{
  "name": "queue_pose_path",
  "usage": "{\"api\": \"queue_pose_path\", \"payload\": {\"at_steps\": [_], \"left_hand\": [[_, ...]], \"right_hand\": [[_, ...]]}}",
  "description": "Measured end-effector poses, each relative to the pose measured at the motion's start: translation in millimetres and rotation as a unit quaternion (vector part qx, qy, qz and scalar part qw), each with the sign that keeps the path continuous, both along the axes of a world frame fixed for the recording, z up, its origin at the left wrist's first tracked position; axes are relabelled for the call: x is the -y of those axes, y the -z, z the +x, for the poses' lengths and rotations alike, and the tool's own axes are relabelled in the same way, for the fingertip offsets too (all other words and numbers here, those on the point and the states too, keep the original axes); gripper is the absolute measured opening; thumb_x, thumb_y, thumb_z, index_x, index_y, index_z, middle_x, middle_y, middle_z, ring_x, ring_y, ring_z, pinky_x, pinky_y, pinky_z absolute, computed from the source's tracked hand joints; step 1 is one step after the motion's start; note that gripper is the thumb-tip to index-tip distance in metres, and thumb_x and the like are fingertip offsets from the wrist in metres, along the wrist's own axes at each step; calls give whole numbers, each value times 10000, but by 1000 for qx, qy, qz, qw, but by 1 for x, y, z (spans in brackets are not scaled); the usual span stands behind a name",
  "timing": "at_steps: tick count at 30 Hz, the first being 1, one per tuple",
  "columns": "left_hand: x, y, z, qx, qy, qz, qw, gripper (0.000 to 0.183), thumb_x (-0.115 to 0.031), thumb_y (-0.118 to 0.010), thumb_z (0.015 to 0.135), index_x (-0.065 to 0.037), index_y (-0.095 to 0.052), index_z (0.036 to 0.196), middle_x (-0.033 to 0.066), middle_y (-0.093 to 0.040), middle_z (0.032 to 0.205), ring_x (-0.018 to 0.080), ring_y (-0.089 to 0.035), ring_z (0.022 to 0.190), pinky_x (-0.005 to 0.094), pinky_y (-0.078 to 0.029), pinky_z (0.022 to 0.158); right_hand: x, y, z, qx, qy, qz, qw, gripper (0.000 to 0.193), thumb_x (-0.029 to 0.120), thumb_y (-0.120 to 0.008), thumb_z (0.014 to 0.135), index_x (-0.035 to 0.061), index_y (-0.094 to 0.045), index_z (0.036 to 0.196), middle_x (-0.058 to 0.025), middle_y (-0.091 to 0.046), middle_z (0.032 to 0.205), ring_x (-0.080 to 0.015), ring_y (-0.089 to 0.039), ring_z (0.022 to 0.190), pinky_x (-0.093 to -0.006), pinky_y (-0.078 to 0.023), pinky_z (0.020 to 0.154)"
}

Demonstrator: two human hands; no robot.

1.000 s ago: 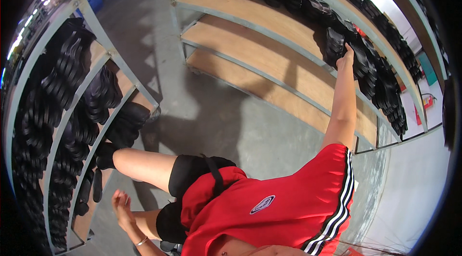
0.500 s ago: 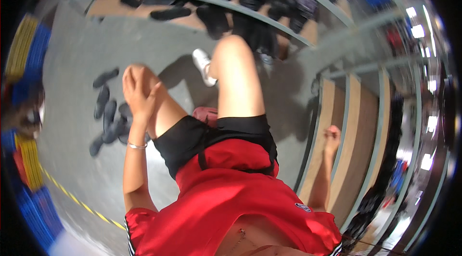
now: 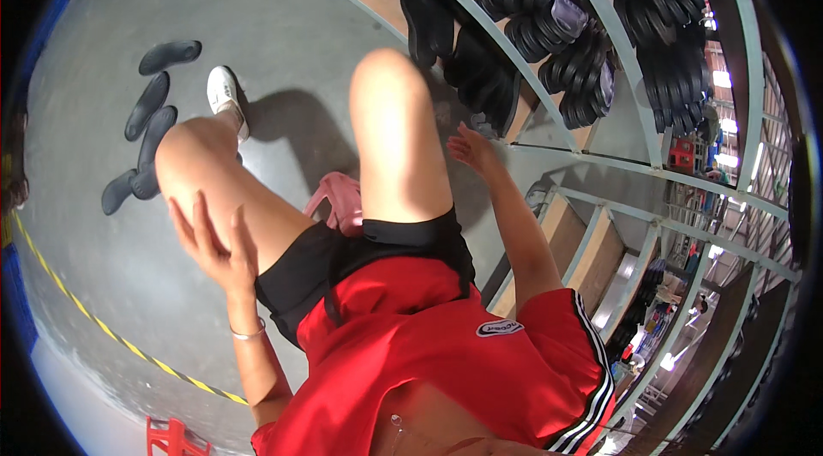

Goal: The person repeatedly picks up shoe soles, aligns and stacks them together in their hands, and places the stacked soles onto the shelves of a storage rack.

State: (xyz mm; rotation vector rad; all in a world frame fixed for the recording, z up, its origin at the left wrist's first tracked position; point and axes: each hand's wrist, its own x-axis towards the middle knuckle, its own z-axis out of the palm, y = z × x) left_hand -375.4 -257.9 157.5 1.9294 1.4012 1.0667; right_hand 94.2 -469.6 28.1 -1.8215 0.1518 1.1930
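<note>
Loose black soles [image 3: 147, 105] lay on the grey floor [image 3: 274, 27], the person's left hand [image 3: 219, 250] spread its released fingers over the left thigh [image 3: 231, 186], and the right hand [image 3: 473, 150], unclenched and likewise empty, hung near dark soles [image 3: 480, 77] on a rack's lower shelf [image 3: 387, 9].

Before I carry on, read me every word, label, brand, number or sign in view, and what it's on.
White oval badge on the red shirt: dark lettering, which I won't copy out.
White shoe: small dark mark, too small to read.
Yellow-and-black tape: stripes only, no words visible.
Loose dark soles: no text I can make out.
</note>
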Motion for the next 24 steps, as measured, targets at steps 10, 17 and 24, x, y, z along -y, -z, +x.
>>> {"api": "queue_pose_path", "payload": {"at_steps": [10,17,24], "left_hand": [[4,4,8,-34,-47,-55,997,522,-199,-595,948,-21,-427,1409,172,-142,1558,317,-212,1439,457,-247,1141],[3,-1,14,-85,-70,-44,993,522,-230,-552,971,-42,-394,1432,155,-195,1538,307,-263,1414,455,-272,1127],[-1,-7,25,-237,-87,-3,968,549,-346,-532,979,-49,-404,1422,168,-251,1503,318,-324,1378,455,-289,1121]], "right_hand": [[106,125,156,317,169,-73,930,415,417,-591,936,19,-578,1054,-91,-583,847,-203,-565,696,-363,-497,612],[97,150,205,314,275,-114,902,469,423,-617,921,2,-614,1128,-70,-609,951,-173,-560,813,-366,-481,652],[71,136,221,-20,291,-7,957,480,414,-681,877,90,-595,1221,-46,-604,1087,-178,-573,856,-335,-448,653]]}}
